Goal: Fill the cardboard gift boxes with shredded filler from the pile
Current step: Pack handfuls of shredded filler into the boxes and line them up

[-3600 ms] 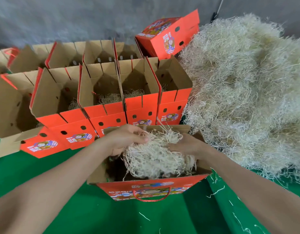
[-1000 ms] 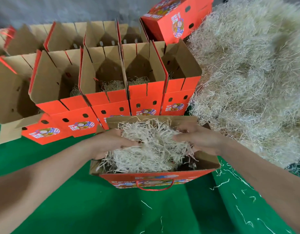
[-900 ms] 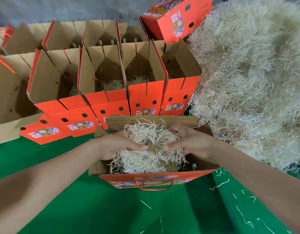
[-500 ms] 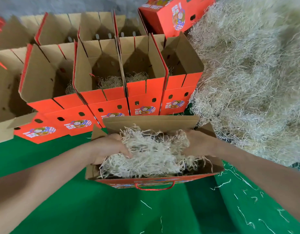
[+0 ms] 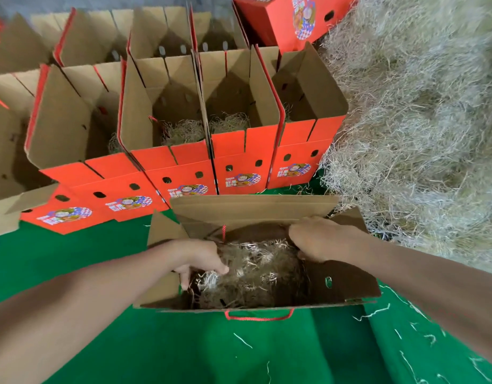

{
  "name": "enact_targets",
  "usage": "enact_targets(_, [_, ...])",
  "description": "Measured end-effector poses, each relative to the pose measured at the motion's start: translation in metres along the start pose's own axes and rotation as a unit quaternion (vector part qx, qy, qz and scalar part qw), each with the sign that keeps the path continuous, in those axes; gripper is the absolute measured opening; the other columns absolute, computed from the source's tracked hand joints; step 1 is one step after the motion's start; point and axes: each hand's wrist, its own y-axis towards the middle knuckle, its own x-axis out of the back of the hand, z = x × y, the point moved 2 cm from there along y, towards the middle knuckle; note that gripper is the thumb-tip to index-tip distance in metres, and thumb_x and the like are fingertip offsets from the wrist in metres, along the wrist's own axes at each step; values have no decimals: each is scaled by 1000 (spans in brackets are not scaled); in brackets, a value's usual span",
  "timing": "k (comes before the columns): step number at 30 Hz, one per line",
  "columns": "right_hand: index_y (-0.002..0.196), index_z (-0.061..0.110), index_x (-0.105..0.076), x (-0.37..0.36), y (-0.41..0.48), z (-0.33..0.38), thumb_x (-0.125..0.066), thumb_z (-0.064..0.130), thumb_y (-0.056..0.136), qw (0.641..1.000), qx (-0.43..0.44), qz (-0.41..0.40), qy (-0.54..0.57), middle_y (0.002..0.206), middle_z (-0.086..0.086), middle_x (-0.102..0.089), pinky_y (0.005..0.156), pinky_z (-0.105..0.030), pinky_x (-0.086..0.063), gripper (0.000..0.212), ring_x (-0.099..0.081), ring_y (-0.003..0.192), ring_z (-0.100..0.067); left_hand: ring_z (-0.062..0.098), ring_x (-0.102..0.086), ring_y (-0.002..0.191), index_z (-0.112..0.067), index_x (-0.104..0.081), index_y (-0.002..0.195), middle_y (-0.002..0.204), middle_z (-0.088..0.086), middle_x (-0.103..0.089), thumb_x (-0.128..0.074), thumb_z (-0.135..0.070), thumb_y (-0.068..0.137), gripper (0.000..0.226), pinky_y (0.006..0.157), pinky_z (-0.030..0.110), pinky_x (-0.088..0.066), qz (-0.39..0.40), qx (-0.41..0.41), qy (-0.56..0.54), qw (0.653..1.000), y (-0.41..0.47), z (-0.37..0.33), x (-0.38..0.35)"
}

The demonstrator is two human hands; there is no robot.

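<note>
Left hand (image 5: 202, 259) and right hand (image 5: 321, 239) make two, with one near gift box (image 5: 253, 209), five open boxes (image 5: 242, 162) in the row just behind it, and one filler pile (image 5: 419, 134).

Near box open from above, hemmed in on the far and right sides

The mouth of the near box (image 5: 350, 289) is open to a reach from above. The left hand (image 5: 200, 256) and the right hand (image 5: 319, 239) take up its left and far-right parts, and filler (image 5: 261, 273) lies in the left and middle. The box's right end is open deep down. Its far flap (image 5: 253, 209) stands upright, barring a level reach to the row of open boxes (image 5: 239, 167) just behind. The pile (image 5: 419, 134) crowds the right side, close to the box's far right corner. Open green cloth (image 5: 184, 350) lies near and to the left.
</note>
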Motion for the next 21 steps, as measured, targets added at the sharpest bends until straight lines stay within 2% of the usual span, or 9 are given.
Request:
enact_targets(2, [93, 0, -64, 7, 2, 7, -52, 0, 87, 997, 69, 21, -24, 72, -4, -56, 50, -24, -41, 13, -54, 63, -19, 29, -65, 83, 3, -50, 107, 100, 15, -58, -57, -34, 91, 41, 48, 27, -52, -56, -22, 169, 984, -8, -6, 3])
enact_targets(3, [99, -2, -65, 8, 6, 13, -51, 2, 89, 992, 107, 54, -40, 77, -5, -59, 50, -22, -38, 18, -57, 69, -20, 26, -64, 69, 0, -55, 92, 82, 11, -60, -57, -34, 90, 34, 46, 26, -47, -99, -48, 264, 958, -12, -12, 6])
enact_targets(5, [124, 6, -56, 2, 21, 26, -51, 12, 93, 975, 156, 140, -70, 110, -7, -62, 74, -21, -47, 33, -60, 98, -23, 20, -59, 60, 0, -61, 77, 72, 8, -63, -56, -25, 89, 28, 53, 29, -47, -127, -121, 347, 921, -12, -24, 9])
enact_targets(7, [141, 15, -37, -9, 39, 40, -51, 17, 93, 948, 176, 230, -134, 127, -10, -54, 92, -35, -49, 50, -57, 109, -26, 18, -59, 60, 2, -67, 83, 71, 6, -65, -51, -9, 88, 20, 58, 31, -53, -43, -173, 337, 925, -2, -31, 6])
enact_targets(9, [146, 19, -26, -20, 56, 51, -53, 20, 92, 928, 204, 247, -191, 140, -12, -42, 97, -37, -44, 61, -49, 120, -29, 19, -56, 66, 2, -64, 97, 77, 6, -60, -47, -2, 88, 19, 57, 25, -49, 48, -150, 378, 912, 14, -30, -5])
enact_targets(13, [142, 16, -34, -50, 85, 66, -52, 25, 92, 940, 169, 219, -201, 145, -10, -36, 95, -36, -39, 54, -40, 129, -30, 28, -53, 109, -2, -48, 130, 122, 14, -53, -51, -16, 93, 40, 90, 33, -44, 84, -32, 489, 868, 59, -12, -30])
enact_targets(16, [131, 8, -49, -70, 90, 57, -52, 20, 91, 947, 133, 210, -202, 139, -13, -42, 88, -38, -45, 42, -47, 121, -30, 32, -43, 127, 0, -47, 132, 139, 17, -45, -48, -23, 96, 42, 105, 40, -36, 73, 23, 501, 862, 69, 10, -26])
enact_targets(19, [130, 3, -50, -79, 80, 33, -61, 15, 86, 945, 129, 216, -208, 141, -15, -40, 89, -39, -44, 47, -46, 121, -33, 30, -20, 140, -5, -39, 139, 151, 15, -26, -45, -28, 96, 49, 114, 46, -13, 56, 7, 579, 813, 70, 23, -23])
enact_targets(21, [131, 4, -48, -79, 73, 22, -63, 16, 85, 936, 132, 231, -231, 141, -15, -40, 96, -41, -41, 49, -45, 121, -34, 31, -27, 137, -6, -40, 138, 147, 14, -33, -43, -36, 96, 51, 109, 49, -23, 78, -5, 608, 790, 62, 19, -26])
